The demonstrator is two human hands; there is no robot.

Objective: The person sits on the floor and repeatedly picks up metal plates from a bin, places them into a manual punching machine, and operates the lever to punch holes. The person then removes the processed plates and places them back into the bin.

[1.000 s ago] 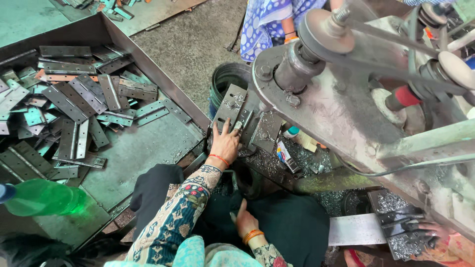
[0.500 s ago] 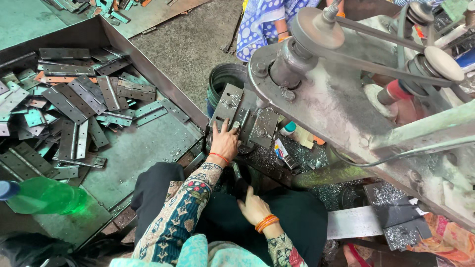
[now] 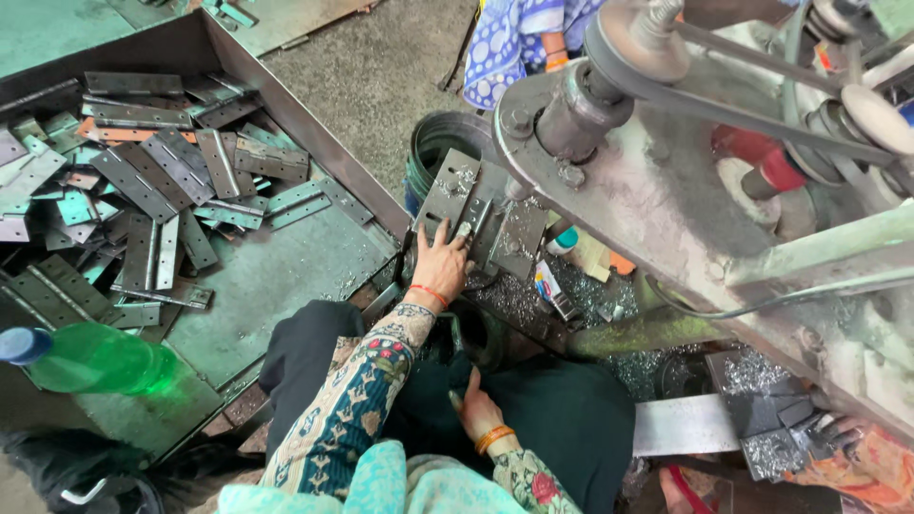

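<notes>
The metal plate (image 3: 455,195) lies under the big grey machine (image 3: 666,200), on the machine's flat surface (image 3: 519,300). It is a long grey hinge plate with small holes. Its long side runs from near the person up and away, leaning a little to the right. A second plate (image 3: 519,238) sits just beside it on the right, touching it.

The left hand (image 3: 440,266) lies on the near end of the metal plate. The fingers (image 3: 443,233) are spread out flat and press down on it. They are not curled around it.

The right hand (image 3: 478,411) rests low on the dark cloth on the person's lap (image 3: 562,419). It looks loosely open with the thumb up. I cannot tell if it has hold of anything.

Shiny metal bits (image 3: 519,295) lie near the plate. On the left a big tray (image 3: 276,276) holds many more hinge plates (image 3: 143,190) in a messy pile. A green bottle (image 3: 90,357) lies near the tray's corner.
</notes>
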